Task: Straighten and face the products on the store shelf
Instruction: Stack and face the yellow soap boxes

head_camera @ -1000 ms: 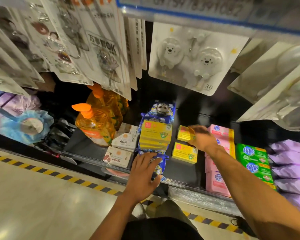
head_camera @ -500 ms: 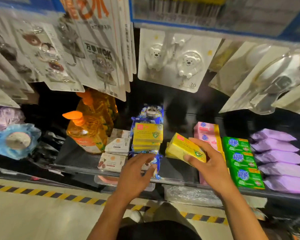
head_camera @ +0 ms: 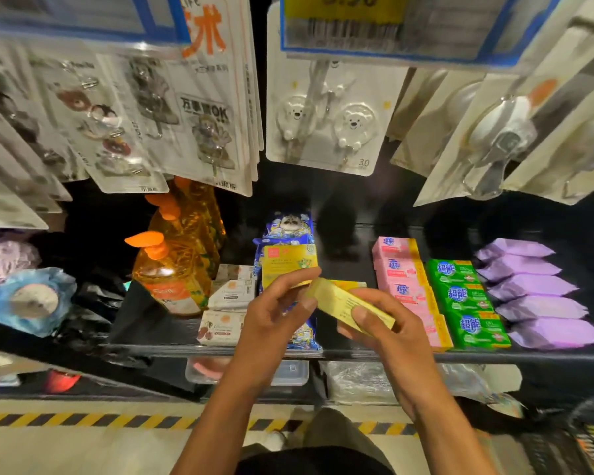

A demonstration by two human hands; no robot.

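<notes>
Both hands hold one yellow box (head_camera: 340, 299) in the air, just in front of the shelf (head_camera: 374, 353) edge and above the bare strip of shelf between the blue packs (head_camera: 290, 228) and the pink soap bars (head_camera: 400, 269). The box is tilted, its left end higher than its right.

The right hand (head_camera: 388, 330) grips the lower right end, its fingers (head_camera: 364, 315) curled round the box with the thumb pressed on the near face. The left hand (head_camera: 271, 320) pinches the upper left end, thumb below and forefinger above, the other fingers loosely curled.

Just behind the left hand a stack of matching yellow boxes (head_camera: 288, 264) sits on the blue packs, faces forward. Another yellow pack shows on the shelf right behind the held box. Green soap bars (head_camera: 463, 298) lie in a row beside the pink ones, with purple packs (head_camera: 532, 289) further right. Orange pump bottles (head_camera: 172, 269) and white cartons (head_camera: 232, 293) stand to the left.
</notes>
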